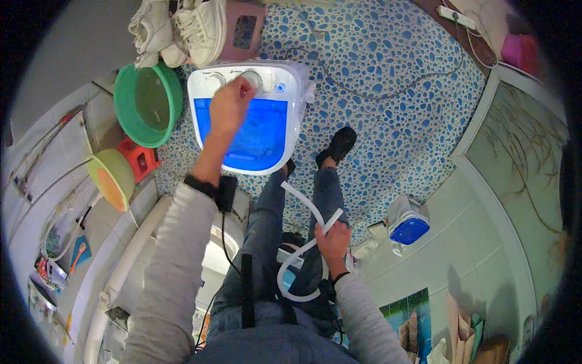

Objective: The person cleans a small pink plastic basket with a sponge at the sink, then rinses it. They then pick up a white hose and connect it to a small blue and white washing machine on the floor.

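A small white washing machine (302, 121) with a see-through blue lid (260, 130) stands on the floor before me. My left hand (230, 106) reaches over its control panel, fingers closed in a pinch that overlaps the right dial (253, 79). Whether the fingertips touch that dial, I cannot tell. The left dial (214, 82) sits uncovered beside my wrist's line. Lower down, near my right knee, my right hand (333, 241) is wrapped round white flexible hose (287, 270). Loose ends stick out above the fist, and a curved length loops down over my legs.
Left of the machine are a green basin (119, 109) and a yellow-green bowl (125, 173) by a red stool (145, 159). White shoes (203, 33) rest on a pink stool (254, 15) behind. A cable (376, 97) crosses the pebble-patterned floor. A blue-lidded tub (409, 230) stands at right.
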Demonstrator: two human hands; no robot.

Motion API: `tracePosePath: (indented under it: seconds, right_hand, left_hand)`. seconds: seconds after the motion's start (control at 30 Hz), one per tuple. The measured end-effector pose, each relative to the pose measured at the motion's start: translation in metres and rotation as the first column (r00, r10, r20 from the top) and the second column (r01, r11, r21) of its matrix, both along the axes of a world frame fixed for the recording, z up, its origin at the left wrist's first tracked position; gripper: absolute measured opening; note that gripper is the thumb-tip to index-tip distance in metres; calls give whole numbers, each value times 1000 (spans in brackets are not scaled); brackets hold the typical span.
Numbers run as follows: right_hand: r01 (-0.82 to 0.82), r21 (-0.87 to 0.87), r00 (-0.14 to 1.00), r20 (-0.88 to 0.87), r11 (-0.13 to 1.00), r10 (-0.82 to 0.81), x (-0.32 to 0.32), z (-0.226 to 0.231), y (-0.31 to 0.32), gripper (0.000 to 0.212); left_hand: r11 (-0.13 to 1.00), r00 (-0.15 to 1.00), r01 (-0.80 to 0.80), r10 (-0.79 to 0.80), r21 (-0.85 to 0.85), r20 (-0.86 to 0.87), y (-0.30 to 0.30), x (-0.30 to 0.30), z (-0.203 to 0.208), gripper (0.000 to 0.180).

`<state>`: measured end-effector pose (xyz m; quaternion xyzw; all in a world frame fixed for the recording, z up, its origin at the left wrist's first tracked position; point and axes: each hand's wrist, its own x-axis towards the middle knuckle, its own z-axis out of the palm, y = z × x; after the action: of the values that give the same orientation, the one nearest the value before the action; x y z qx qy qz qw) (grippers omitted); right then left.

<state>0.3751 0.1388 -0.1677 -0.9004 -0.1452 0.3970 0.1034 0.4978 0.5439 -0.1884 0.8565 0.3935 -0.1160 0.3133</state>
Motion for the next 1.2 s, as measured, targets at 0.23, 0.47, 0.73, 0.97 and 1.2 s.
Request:
tracePosePath:
  seconds: [0.23, 0.47, 0.73, 0.97, 1.2]
  right_hand:
    - [36, -11, 999, -31, 999, -37, 9, 4, 4, 36]
    - [55, 76, 998, -29, 996, -53, 12, 2, -6, 31]
    - [46, 5, 998, -36, 999, -46, 12, -3, -12, 34]
    - [69, 27, 997, -40, 997, -68, 17, 2, -9, 35]
    - [22, 0, 999, -28, 1000, -22, 16, 1, -10, 35]
  left_hand:
    - [-46, 430, -560, 838, -827, -337, -168, 24, -76, 48]
    - [-406, -259, -526, 913, -747, -314, -152, 73, -175, 44]
    - [-100, -47, -698, 994, -709, -94, -186, 91, -170, 35]
    - [-113, -120, -671, 992, -733, -43, -173, 75, -142, 20]
    - [454, 442, -519, 868, -724, 228, -198, 85, -137, 20]
